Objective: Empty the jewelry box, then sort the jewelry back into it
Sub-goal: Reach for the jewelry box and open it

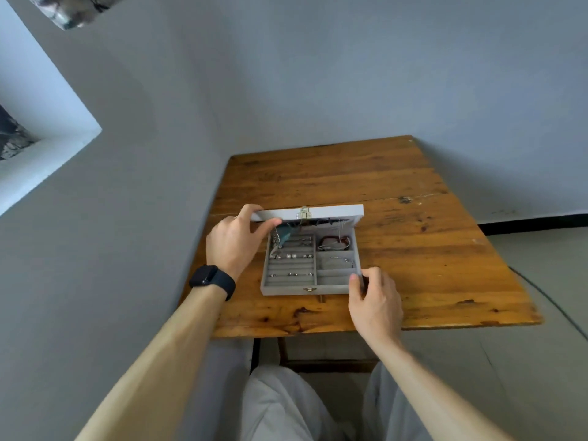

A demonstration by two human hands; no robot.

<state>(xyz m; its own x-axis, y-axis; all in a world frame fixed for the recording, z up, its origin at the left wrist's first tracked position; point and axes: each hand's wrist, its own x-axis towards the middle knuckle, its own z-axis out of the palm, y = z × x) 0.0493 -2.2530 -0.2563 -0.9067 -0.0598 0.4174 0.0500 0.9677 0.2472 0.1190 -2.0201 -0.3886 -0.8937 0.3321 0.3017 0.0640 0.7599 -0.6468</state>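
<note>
A grey jewelry box [286, 289] sits near the front of the wooden table [413, 249]. Its lid [334, 212] is raised partway, with a metal clasp at the lid's middle. My left hand [234, 241] grips the lid's left corner, thumb under the edge. My right hand [374, 297] holds the box's front right corner. Inside, rings [291, 256] sit in the ridged rows on the left, a reddish bracelet [329, 240] lies in the back right compartment, and a thin chain [342, 259] lies in the compartment in front of it. A chain with a teal piece [281, 235] hangs at the back left.
The table stands against a grey wall, in a corner. A white ledge [47, 154] juts from the wall at the left. My legs in light trousers [286, 405] are under the table's front edge. A black watch [212, 280] is on my left wrist.
</note>
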